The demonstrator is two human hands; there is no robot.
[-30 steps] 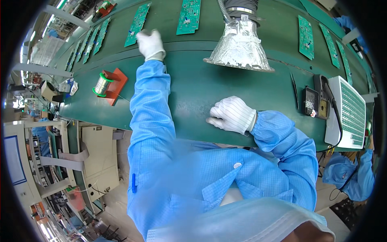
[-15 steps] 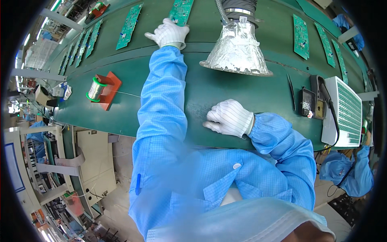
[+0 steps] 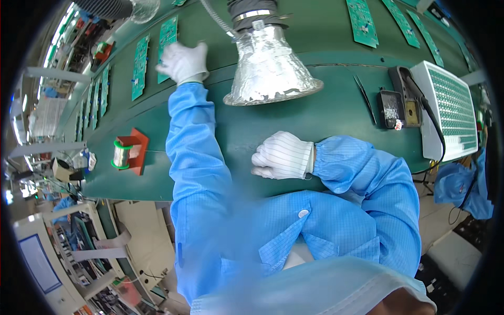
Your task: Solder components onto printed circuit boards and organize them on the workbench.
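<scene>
The person's left hand (image 3: 184,62), in a white glove, reaches to the far side of the green surface (image 3: 236,128), over the near end of a green circuit board (image 3: 167,32); its thumb is spread well away from the fingers, and whether they touch the board cannot be told. Just left of that board lies another board (image 3: 139,68). The right hand (image 3: 282,155), gloved in striped white, rests near the surface's front edge, its fingers curled into a loose fist whose inside is hidden. Between the hands, farther back, hangs a foil-covered funnel (image 3: 270,68). Left of the left sleeve, a solder spool (image 3: 121,155) sits at a red stand (image 3: 138,151). To the right are tweezers (image 3: 364,98), a small black tray (image 3: 390,107) and a white box (image 3: 450,107).
</scene>
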